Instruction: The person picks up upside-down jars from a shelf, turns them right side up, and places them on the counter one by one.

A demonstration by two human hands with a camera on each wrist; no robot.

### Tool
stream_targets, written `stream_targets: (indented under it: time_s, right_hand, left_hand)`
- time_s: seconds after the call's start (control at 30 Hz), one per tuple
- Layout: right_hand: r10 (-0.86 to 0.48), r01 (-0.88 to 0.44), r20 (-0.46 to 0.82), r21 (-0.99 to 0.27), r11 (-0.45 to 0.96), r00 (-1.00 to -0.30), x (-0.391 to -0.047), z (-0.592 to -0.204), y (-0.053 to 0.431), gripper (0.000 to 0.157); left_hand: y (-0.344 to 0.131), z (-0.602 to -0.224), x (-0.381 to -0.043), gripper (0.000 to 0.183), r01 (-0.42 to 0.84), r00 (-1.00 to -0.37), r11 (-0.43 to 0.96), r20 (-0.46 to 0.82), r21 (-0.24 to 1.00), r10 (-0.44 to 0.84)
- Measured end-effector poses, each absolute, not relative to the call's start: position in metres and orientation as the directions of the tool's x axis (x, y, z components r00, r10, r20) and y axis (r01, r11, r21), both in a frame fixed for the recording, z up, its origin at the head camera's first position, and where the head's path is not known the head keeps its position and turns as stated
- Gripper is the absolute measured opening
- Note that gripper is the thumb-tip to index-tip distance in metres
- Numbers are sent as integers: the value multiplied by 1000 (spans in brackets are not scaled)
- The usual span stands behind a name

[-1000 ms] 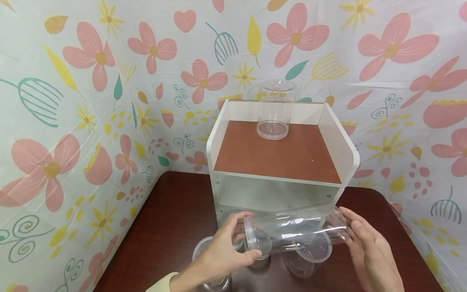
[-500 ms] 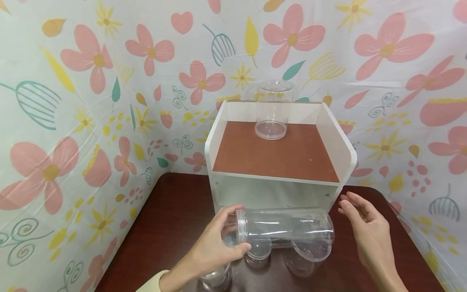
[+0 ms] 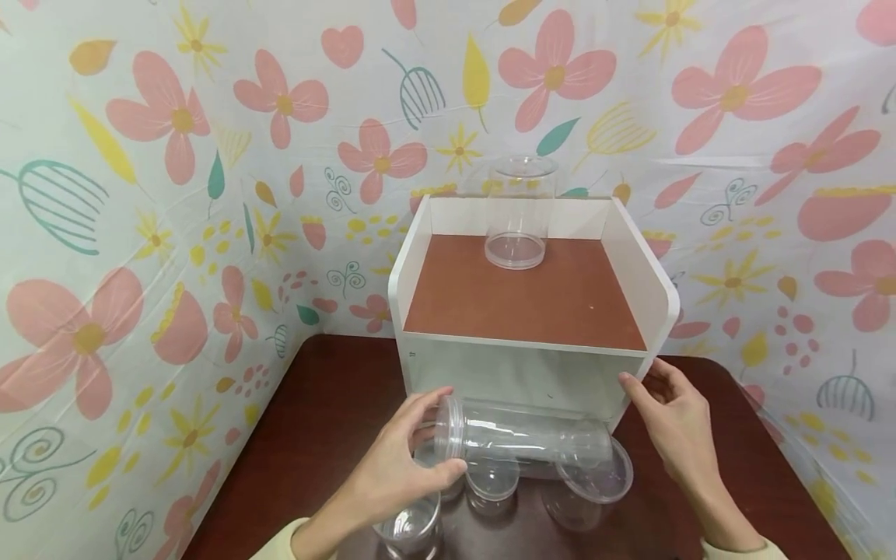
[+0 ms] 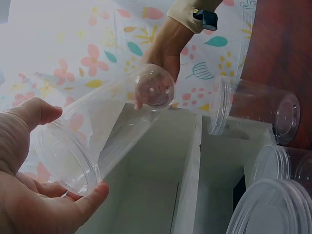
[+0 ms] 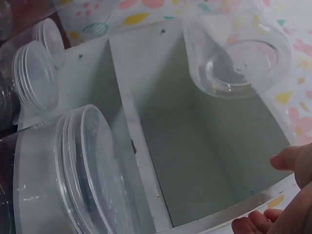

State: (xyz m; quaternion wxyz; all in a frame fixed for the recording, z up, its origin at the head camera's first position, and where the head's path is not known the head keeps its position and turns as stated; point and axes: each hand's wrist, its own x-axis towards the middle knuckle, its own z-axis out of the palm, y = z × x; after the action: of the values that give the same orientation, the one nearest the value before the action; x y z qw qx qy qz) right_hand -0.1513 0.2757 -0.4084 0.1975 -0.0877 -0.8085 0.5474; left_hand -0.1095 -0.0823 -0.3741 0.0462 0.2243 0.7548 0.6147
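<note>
My left hand (image 3: 392, 463) holds a tall clear plastic jar (image 3: 535, 434) by its ridged lid end, thumb in front and fingers behind. The jar lies sideways in front of a white shelf unit (image 3: 640, 272), its closed base pointing right. In the left wrist view, thumb and fingertips span the round end of the jar (image 4: 122, 122). My right hand (image 3: 672, 420) grips the unit's right side panel near the front edge. In the right wrist view, the thumb is on the inner side of the panel and the fingers (image 5: 258, 222) are on the outer side.
Another clear jar (image 3: 516, 249) stands upright on the brown top shelf (image 3: 448, 311). Several lidded clear jars, including a small one (image 3: 492, 486) and a wider one (image 3: 598, 486), stand on the dark red table (image 3: 315, 404) before the unit. Floral cloth (image 3: 280, 155) hangs behind.
The right hand has let go of the jar's base and moved to the unit's right side panel. The left hand has drawn the jar slightly left, still gripping its lid end.
</note>
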Motion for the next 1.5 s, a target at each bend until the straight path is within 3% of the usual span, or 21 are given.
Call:
stream_targets:
  time_s: [0.43,1.1,1.5]
  right_hand:
    - [367,-85,309,-853,514,-878,-162,-416,276,38]
    - [373,-97,391,-789,607,-842,-165,-418,275,33]
    - [383,-94,395,-788,608,-835,-164,-418,275,31]
  left_hand:
    - [-95,-367,-110,80,302,-908,231,205,925,366]
    - [-93,-361,-111,79,364,-886,322,218,874,408]
    - [-80,-358,-109,78,462,-833,397,234,793,501]
